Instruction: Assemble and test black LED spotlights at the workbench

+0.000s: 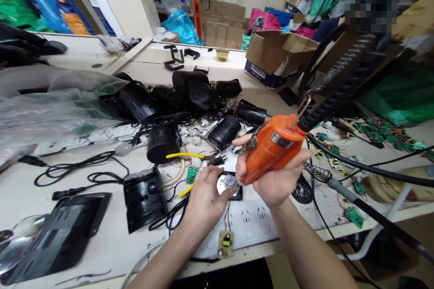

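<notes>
Gripping orange screwdriver [273,149] tight in right hand [274,176], left hand [205,194] pinching what's probably a small metal plate [228,182] just beside its tip.

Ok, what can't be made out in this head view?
- Tip of the orange electric screwdriver: hidden behind the right hand.
- Round metal part: partly covered by the left hand; whether fingers grip it is unclear.
- Small green circuit boards: too small for detail.
- Clear plastic bag: blurred, contents unreadable.
</notes>
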The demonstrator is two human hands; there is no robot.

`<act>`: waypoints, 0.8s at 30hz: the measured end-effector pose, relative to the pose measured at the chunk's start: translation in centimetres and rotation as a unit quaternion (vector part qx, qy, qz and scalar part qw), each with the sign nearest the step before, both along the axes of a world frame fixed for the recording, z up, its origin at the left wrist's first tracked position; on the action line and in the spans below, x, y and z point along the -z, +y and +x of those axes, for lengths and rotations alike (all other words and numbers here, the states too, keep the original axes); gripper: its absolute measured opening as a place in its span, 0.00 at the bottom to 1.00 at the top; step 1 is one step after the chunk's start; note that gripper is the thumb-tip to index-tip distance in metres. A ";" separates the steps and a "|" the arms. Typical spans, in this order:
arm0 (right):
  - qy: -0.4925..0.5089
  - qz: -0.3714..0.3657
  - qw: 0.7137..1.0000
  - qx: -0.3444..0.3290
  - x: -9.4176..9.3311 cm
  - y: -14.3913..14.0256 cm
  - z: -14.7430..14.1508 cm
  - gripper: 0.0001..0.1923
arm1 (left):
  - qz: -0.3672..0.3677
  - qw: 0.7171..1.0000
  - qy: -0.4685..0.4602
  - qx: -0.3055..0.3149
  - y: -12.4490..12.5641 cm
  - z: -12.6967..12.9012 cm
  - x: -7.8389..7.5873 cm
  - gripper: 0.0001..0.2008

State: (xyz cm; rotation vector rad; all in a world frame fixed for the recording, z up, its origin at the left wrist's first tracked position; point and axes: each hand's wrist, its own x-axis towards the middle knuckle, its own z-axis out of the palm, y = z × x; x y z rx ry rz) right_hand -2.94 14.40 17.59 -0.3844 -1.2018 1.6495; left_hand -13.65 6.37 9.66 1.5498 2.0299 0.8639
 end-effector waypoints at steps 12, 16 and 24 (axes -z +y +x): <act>-0.009 -0.011 1.000 -0.008 0.8 0.0 -0.4 0.44 | 0.003 1.000 0.003 -0.001 0.0 0.0 -0.1 0.18; -0.034 -0.007 0.999 -0.012 0.9 0.1 -0.6 0.45 | 0.013 1.000 0.008 -0.004 0.0 0.0 -0.1 0.16; -0.043 -0.016 0.998 -0.037 1.1 0.5 -1.2 0.44 | 0.027 0.999 0.027 -0.009 -0.2 0.2 0.3 0.17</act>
